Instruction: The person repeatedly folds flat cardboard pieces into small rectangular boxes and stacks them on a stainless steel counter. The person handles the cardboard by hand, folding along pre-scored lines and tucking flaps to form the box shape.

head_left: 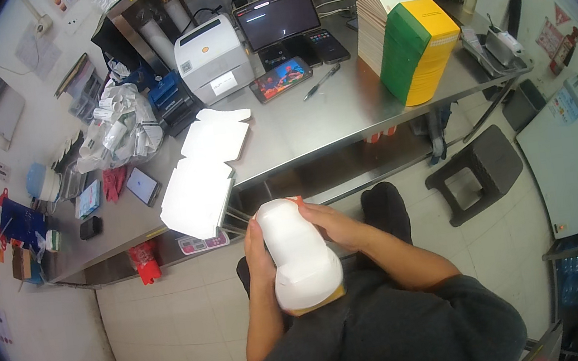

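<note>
Both hands grip one white folded carton, held over the lap, below the edge of the steel counter. The left hand wraps the carton's left side, fingers closed against it. The right hand clasps the upper right side, fingers curled on the top corner. The carton's lower end shows a brown edge; its far face is hidden.

Just above the left hand, a stack of flat white carton blanks overhangs the counter edge. Well above the right hand stands a tall stack of green and yellow flat packages, with a white and orange printed stack behind it. Farther up from both hands sit a white label printer and a dark screen. Up and left of the left hand lies a heap of crumpled white paper; individual slips cannot be made out.
</note>
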`<state>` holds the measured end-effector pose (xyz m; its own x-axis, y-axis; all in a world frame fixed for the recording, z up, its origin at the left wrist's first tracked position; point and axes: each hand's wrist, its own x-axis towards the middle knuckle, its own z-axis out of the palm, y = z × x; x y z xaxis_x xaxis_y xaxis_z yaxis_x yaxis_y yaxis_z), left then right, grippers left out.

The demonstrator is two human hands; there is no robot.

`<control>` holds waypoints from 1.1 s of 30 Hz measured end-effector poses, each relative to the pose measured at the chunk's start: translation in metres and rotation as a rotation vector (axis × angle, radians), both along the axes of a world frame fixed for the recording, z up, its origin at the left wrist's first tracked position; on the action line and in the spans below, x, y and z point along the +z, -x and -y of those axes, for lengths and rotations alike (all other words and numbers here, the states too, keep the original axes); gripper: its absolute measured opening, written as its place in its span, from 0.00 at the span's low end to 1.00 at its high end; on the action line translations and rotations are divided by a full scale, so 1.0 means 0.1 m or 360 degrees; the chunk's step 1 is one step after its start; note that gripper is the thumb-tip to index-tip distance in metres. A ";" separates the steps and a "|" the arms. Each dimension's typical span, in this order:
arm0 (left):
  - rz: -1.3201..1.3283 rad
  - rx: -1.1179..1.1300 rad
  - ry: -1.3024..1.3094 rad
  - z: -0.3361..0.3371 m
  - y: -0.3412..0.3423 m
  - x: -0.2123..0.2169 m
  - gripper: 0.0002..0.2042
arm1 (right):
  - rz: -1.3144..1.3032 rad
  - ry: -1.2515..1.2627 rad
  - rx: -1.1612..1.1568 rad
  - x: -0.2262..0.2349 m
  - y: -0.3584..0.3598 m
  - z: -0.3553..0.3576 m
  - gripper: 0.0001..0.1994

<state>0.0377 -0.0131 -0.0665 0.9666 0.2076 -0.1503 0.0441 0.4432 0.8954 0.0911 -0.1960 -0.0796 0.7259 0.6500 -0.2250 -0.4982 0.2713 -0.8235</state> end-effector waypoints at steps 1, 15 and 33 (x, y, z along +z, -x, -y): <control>-0.0039 -0.0001 0.0015 0.01 0.01 0.01 0.26 | 0.0021 0.0065 0.0022 0.02 0.01 0.00 0.28; 0.0016 0.0037 -0.0711 0.10 0.06 -0.25 0.15 | 0.0693 0.0928 -0.0274 0.05 0.01 -0.07 0.26; -0.0191 -0.0249 -0.0716 -0.12 0.05 -0.25 0.18 | 0.0886 0.0919 0.0103 -0.10 0.02 0.08 0.22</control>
